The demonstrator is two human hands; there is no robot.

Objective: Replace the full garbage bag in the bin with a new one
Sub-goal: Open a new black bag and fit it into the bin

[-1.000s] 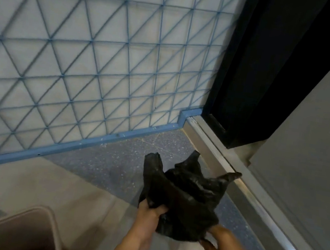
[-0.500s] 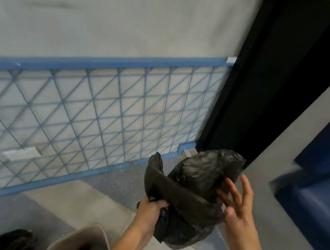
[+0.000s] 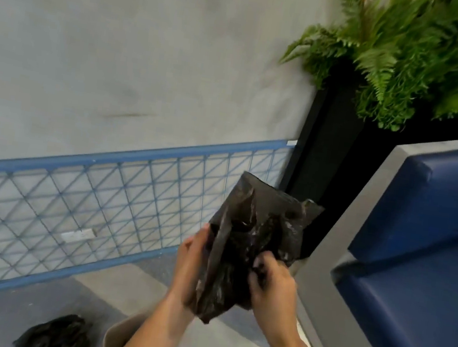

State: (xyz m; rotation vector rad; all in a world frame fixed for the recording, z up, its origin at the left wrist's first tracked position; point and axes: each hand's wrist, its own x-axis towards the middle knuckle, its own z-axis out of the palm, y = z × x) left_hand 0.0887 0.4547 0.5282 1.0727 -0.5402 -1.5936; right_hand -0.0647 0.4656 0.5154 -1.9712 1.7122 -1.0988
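A crumpled, folded new black garbage bag [image 3: 244,243] is held up in front of me at chest height. My left hand [image 3: 190,265] grips its left side. My right hand [image 3: 272,285] pinches folds on its right side. Below my left forearm the rim of the beige bin [image 3: 118,334] shows at the bottom edge, its inside mostly hidden. The full black garbage bag [image 3: 57,336] lies on the floor just left of the bin.
A grey wall with a blue lattice panel [image 3: 93,207] runs behind. A black planter [image 3: 329,164] with green ferns [image 3: 415,52] stands in the corner. A grey bench with blue cushions [image 3: 421,259] is close on my right.
The view has tilted up, bringing the ferns, bench and the full bag on the floor into sight. The new bag is raised higher and my right hand, open before, now pinches it.
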